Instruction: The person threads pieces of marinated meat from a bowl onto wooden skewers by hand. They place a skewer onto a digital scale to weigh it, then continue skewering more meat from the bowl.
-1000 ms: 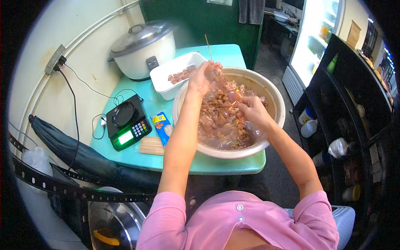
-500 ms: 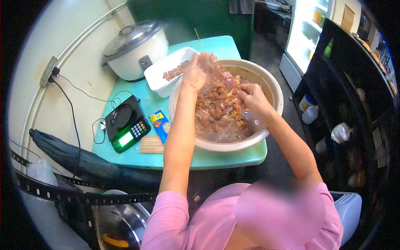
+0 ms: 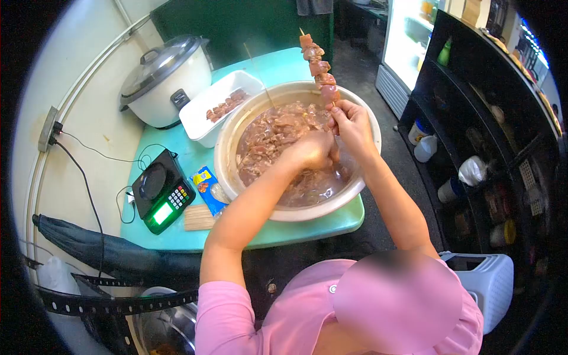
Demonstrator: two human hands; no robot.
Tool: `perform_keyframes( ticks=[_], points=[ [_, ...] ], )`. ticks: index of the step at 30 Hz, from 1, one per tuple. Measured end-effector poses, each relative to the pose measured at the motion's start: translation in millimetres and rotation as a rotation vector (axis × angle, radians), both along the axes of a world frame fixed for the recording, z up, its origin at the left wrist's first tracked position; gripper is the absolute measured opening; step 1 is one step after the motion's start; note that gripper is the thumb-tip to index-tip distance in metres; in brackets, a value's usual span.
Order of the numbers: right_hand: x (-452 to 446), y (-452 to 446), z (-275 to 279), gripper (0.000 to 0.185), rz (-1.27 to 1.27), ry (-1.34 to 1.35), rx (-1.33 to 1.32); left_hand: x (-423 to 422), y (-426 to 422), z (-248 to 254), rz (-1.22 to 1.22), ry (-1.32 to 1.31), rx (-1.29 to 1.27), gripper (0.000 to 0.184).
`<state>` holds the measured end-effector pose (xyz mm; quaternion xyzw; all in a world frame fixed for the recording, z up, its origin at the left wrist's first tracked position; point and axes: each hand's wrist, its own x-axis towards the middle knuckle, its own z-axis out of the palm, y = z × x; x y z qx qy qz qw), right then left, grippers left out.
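My right hand (image 3: 354, 127) pinches the lower part of a meat skewer (image 3: 318, 66) above the right side of a big round basin (image 3: 222, 148). Several chunks of raw meat are threaded on the stick, and its bare tip points up. My left hand (image 3: 312, 151) is just beside it, low over the raw meat pieces (image 3: 266, 133) in the basin. Its fingers are curled; what they hold is hidden. A thin bare stick (image 3: 258, 71) stands slanted in the meat. Left of the basin, a white tray (image 3: 198, 121) holds skewered meat (image 3: 226, 106).
On the turquoise table (image 3: 284, 232) are a rice cooker (image 3: 168, 83), a digital scale (image 3: 163, 192), a bundle of skewer sticks (image 3: 199, 218) and a blue-yellow packet (image 3: 207, 186). A black shelf (image 3: 461, 112) stands on the right, with a lit fridge (image 3: 408, 41) behind.
The meat skewer now stands upright in my right hand, which has moved up. My left hand has come down from the basin's back to its middle. The view has shifted slightly.
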<state>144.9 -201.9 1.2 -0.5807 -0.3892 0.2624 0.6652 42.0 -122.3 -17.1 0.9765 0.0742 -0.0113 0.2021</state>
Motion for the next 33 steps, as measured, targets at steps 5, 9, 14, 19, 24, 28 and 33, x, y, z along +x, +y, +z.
perform_keyframes(
  ticks=[5,9,14,19,24,28,33],
  points=[
    [0,2,-2,0.014,0.032,-0.054,0.023,11,-18,-14,0.116,0.196,0.33,0.021],
    [2,3,-8,0.014,0.073,-0.055,0.054,15,-19,-25,0.254,0.051,0.226,0.015],
    [2,-1,-3,0.014,0.041,-0.083,0.006,-2,6,3,0.021,0.01,0.021,0.01],
    [3,5,-11,0.015,0.002,-0.065,0.059,-14,27,15,0.08,-0.047,-0.16,0.015],
    [1,3,-7,0.015,0.005,-0.058,0.039,-21,26,22,0.132,-0.106,-0.148,0.022],
    [0,2,-2,0.015,0.048,-0.032,0.021,-5,3,20,0.284,-0.162,0.063,0.03],
    [1,5,-4,0.015,-0.039,-0.084,0.023,16,-5,-38,0.041,-0.278,0.166,0.021]
  ],
)
